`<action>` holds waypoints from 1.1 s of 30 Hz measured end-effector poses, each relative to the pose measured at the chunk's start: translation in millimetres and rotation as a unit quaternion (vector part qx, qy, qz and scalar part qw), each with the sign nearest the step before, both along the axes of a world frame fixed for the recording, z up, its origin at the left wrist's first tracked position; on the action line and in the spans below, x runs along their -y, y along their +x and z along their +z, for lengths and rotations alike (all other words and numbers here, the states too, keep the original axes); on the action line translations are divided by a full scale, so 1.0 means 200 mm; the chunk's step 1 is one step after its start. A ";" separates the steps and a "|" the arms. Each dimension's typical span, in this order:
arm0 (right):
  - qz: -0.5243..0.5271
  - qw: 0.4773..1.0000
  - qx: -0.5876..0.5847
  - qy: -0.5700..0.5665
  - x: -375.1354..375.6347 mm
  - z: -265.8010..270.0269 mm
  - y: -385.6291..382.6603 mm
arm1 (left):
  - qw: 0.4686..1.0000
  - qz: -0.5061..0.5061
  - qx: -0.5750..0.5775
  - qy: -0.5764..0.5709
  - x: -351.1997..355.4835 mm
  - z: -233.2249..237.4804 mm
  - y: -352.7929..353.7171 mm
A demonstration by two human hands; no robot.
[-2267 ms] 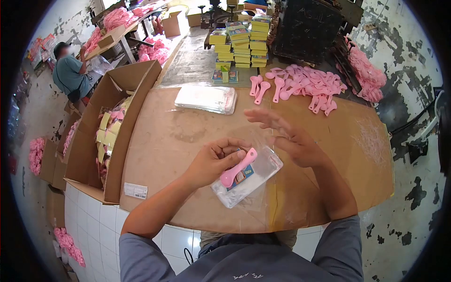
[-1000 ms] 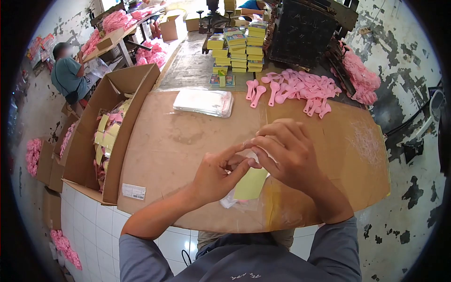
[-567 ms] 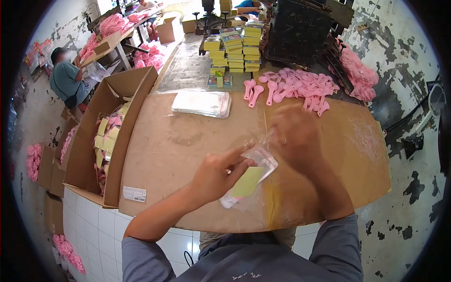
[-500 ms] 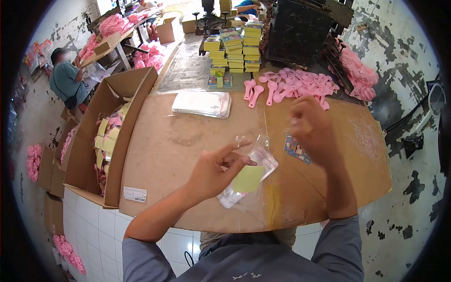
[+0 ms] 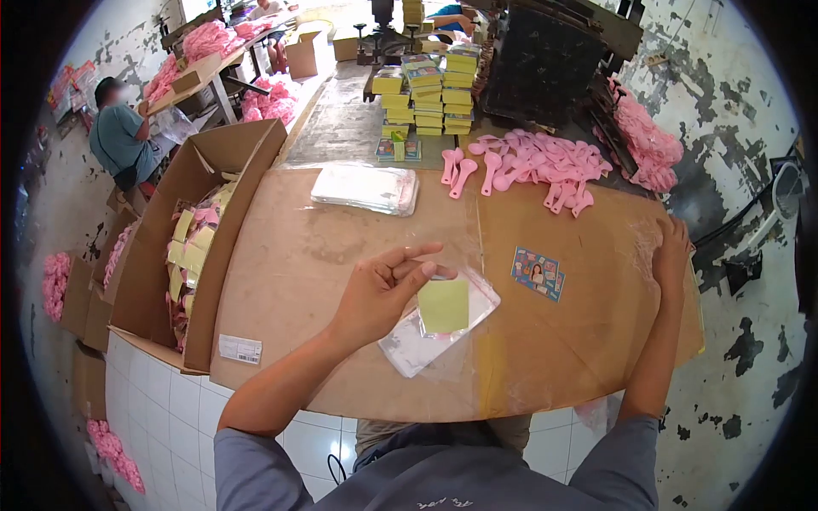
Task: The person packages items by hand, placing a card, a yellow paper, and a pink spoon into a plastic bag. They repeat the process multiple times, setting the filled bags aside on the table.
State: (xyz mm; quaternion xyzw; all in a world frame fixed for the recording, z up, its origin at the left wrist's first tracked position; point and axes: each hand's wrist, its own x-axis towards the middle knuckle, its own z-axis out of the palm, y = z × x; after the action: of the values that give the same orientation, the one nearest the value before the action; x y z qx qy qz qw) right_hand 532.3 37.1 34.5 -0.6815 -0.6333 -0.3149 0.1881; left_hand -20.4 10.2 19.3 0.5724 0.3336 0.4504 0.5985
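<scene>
My left hand (image 5: pixel 383 285) is closed, thumb against fingers, on the top of a clear plastic bag. Inside the bag a yellow-green card (image 5: pixel 444 307) shows. Beneath it lies a stack of clear plastic bags (image 5: pixel 415 351) on the cardboard-covered table. My right hand (image 5: pixel 671 251) rests at the table's right side, fingers stretched over a tangle of thin clear strips (image 5: pixel 645 253); its fingertips are partly hidden. A blue printed card (image 5: pixel 538 272) lies between my hands. Farther back is a heap of pink plastic spoons (image 5: pixel 545 163).
A cardboard box (image 5: pixel 243 217) of packed yellow cards and pink pieces stands left. A pack of clear bags (image 5: pixel 365 188) lies toward the back. Beyond it stand stacks of cards (image 5: pixel 423 89) beside a black metal box (image 5: pixel 538 64). Another person (image 5: pixel 121 136) sits far left.
My right hand has moved from above the spoons to the right side of the table. Several spoons now lie nearer the front of the heap. My left hand keeps holding the bag, shifted slightly left.
</scene>
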 end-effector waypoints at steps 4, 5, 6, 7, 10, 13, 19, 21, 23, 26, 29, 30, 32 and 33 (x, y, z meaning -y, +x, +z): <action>0.119 0.984 -0.132 -0.009 0.01 0.20 -0.43 | 1.000 0.005 -0.011 0.012 0.00 -0.01 0.01; 0.162 0.967 -0.194 -0.019 0.01 0.20 -0.57 | 1.000 0.006 -0.012 0.013 0.00 -0.01 0.01; 0.205 0.945 -0.255 -0.029 0.00 0.21 -0.73 | 1.000 0.007 -0.013 0.012 0.00 -0.01 0.01; 0.261 0.913 -0.302 -0.083 0.02 0.21 -0.88 | 1.000 0.010 -0.013 0.011 0.01 -0.01 0.02; 0.428 0.811 -0.324 -0.232 0.06 0.14 -1.22 | 1.000 0.021 0.013 0.005 0.00 -0.03 0.03; 0.488 0.696 -0.429 -0.306 0.09 0.10 -1.49 | 0.999 0.030 0.014 0.017 0.00 -0.06 0.03; 0.465 0.540 -0.576 -0.400 0.01 -0.06 -1.57 | 0.999 0.038 0.009 0.005 -0.02 -0.07 -0.01; 0.456 0.529 -0.592 -0.402 0.00 -0.07 -1.55 | 0.999 0.030 0.009 -0.004 -0.02 -0.06 0.00; 0.454 0.536 -0.594 -0.392 0.00 -0.09 -1.54 | 1.000 0.030 0.000 -0.010 -0.03 -0.08 0.00; 0.431 0.553 -0.595 -0.393 -0.01 -0.08 -1.53 | 0.999 0.044 -0.015 -0.019 -0.04 -0.13 0.00; 0.425 0.542 -0.618 -0.379 -0.02 -0.10 -1.54 | 0.998 0.057 -0.011 -0.037 -0.05 -0.12 -0.01; 0.427 0.534 -0.630 -0.369 -0.02 -0.11 -1.54 | 0.997 0.062 -0.014 -0.039 -0.04 -0.11 0.00; 0.421 0.511 -0.645 -0.381 -0.03 -0.10 -1.52 | 0.998 0.061 -0.009 -0.033 -0.04 -0.11 0.00; 0.418 0.500 -0.653 -0.387 -0.03 -0.10 -1.52 | 0.998 0.055 -0.002 -0.025 -0.05 -0.13 0.00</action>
State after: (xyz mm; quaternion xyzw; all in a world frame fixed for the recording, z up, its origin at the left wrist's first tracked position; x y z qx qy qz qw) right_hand 228.9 43.8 13.6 -0.3543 -0.6003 0.6108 0.3756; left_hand -20.9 19.7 -5.9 0.5394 0.3767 0.4729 0.5861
